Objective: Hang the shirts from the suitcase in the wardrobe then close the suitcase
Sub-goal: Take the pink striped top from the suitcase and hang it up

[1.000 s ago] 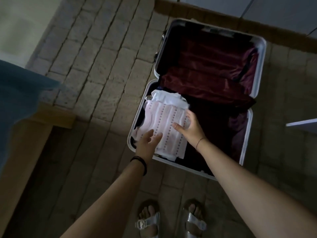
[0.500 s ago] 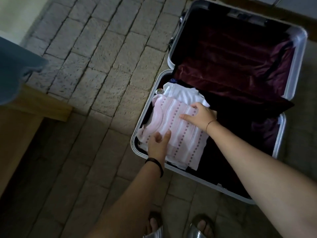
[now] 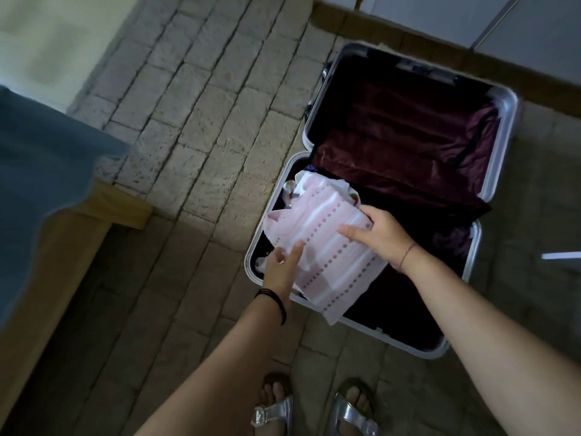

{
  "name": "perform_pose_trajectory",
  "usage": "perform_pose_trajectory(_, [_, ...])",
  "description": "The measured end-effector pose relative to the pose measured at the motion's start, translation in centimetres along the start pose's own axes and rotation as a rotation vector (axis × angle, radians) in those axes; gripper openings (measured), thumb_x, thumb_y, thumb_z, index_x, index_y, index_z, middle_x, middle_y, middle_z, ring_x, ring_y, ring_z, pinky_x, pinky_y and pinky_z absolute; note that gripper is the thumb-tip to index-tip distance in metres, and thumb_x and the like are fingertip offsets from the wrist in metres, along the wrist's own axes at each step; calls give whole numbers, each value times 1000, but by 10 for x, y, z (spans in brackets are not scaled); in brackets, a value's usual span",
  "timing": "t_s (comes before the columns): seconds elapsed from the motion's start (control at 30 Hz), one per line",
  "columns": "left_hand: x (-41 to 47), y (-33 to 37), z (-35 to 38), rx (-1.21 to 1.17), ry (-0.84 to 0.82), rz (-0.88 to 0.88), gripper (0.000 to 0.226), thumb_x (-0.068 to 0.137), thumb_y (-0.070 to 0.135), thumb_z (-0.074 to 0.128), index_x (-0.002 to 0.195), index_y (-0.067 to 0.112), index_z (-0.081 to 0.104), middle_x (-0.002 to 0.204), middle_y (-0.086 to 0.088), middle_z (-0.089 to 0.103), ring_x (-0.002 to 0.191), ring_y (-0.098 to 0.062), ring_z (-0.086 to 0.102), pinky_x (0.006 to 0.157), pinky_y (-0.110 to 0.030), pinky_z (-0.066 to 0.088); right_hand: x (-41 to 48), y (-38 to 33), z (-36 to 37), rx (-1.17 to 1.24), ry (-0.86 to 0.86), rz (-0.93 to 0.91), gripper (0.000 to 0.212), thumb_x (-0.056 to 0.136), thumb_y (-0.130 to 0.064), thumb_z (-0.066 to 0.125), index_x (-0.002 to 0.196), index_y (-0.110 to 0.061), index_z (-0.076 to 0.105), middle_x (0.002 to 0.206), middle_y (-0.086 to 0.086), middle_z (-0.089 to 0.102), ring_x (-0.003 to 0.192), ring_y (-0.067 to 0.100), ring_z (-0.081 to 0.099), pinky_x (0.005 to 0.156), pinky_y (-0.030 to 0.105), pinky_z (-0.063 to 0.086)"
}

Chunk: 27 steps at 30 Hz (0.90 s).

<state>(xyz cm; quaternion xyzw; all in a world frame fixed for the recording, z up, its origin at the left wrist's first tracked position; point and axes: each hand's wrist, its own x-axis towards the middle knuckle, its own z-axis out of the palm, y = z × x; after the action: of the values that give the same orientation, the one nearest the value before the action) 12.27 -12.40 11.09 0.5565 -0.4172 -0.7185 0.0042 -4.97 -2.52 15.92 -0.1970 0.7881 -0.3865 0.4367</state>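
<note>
Two hands of yours hold the folded pink shirt with rows of dark dots. It is above the near half of the open silver hard-shell suitcase with dark red lining, and its near corner hangs over the rim. Your left hand pinches the near left edge, with the thumb on top. Your right hand is clamped on the far right edge, fingers curled around it. White folded clothes lie beneath the shirt.

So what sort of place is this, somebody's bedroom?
Probably a bedroom. There is a blue-covered bed on a wooden frame at the left. An open suitcase holding a pink shirt lies on the stone floor. The pale panels beyond it may be wardrobe doors.
</note>
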Motion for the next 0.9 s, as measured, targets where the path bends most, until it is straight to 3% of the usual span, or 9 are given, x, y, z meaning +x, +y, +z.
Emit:
perform_pose_trajectory(0.1, [-31, 30, 3, -45, -61, -48, 67, 80, 56, 65, 133, 19, 49, 132, -1, 56, 112, -20, 57, 76, -28, 47, -23, -27, -7, -11, 52, -56, 39, 79, -29, 73, 111, -8, 64, 116, 0, 59, 100, 15, 61, 89, 29, 50])
perform_pose_trajectory(0.2, [-58, 59, 6, -101, -104, -118, 64, 79, 59, 64, 129, 21, 52, 124, -2, 62, 104, -19, 61, 74, -32, 51, -42, -55, -16, -13, 65, -70, 31, 81, -29, 72, 104, -9, 65, 107, -4, 52, 93, 10, 56, 76, 16, 44])
perform_pose_trajectory(0.3, [-74, 79, 9, -151, -85, -157, 65, 74, 58, 70, 124, 17, 59, 116, -7, 67, 103, -27, 63, 90, -43, 51, -58, -69, -26, 134, 3, -32, 19, 81, -29, 71, 97, -20, 65, 98, -1, 69, 89, 16, 67, 76, 25, 56])
perform_pose_trajectory(0.4, [-86, 89, 14, -177, -49, -112, 48, 82, 42, 69, 119, 11, 62, 110, -11, 70, 98, -29, 67, 87, -44, 54, -65, -68, -34, 172, 20, -1, 14, 82, -25, 70, 95, -26, 66, 100, 8, 72, 89, 22, 69, 82, 40, 57])
perform_pose_trajectory(0.5, [-95, 93, 20, -199, -58, -63, 41, 83, 35, 70, 117, 12, 64, 108, -11, 71, 98, -30, 68, 88, -48, 54, -68, -68, -37, 248, 45, 27, 13, 83, -19, 70, 94, -24, 67, 99, 11, 72, 89, 26, 70, 82, 46, 57])
perform_pose_trajectory(0.63, [-103, 99, 22, -222, -62, -34, 45, 78, 34, 75, 115, 12, 64, 107, -8, 72, 100, -28, 68, 92, -46, 53, -80, -75, -47, 393, 60, 52, 13, 84, -14, 69, 96, -17, 67, 100, 13, 71, 85, 24, 70, 74, 36, 59])
perform_pose_trajectory(0.77, [-126, 116, 24, -216, -133, -1, 29, 85, 33, 68, 104, 11, 67, 96, 0, 75, 88, -15, 71, 78, -32, 57, -106, -78, -68, 511, 46, 69, 19, 85, -14, 65, 103, -17, 65, 103, 10, 70, 89, 21, 70, 74, 31, 58])
perform_pose_trajectory(0.83, [-145, 133, 29, -186, -172, 19, 25, 86, 35, 66, 101, 14, 67, 95, 2, 75, 89, -12, 70, 77, -30, 55, -126, -83, -82, 575, 16, 78, 26, 82, -12, 66, 108, -15, 63, 106, 10, 70, 92, 20, 69, 76, 29, 57])
perform_pose_trajectory(0.9, [-169, 153, 37, -141, -211, 58, 37, 83, 39, 67, 109, 13, 65, 106, -3, 73, 97, -16, 69, 81, -31, 54, -148, -94, -97, 619, -10, 81, 44, 70, -19, 76, 111, -14, 61, 109, 10, 70, 95, 20, 68, 76, 28, 57])
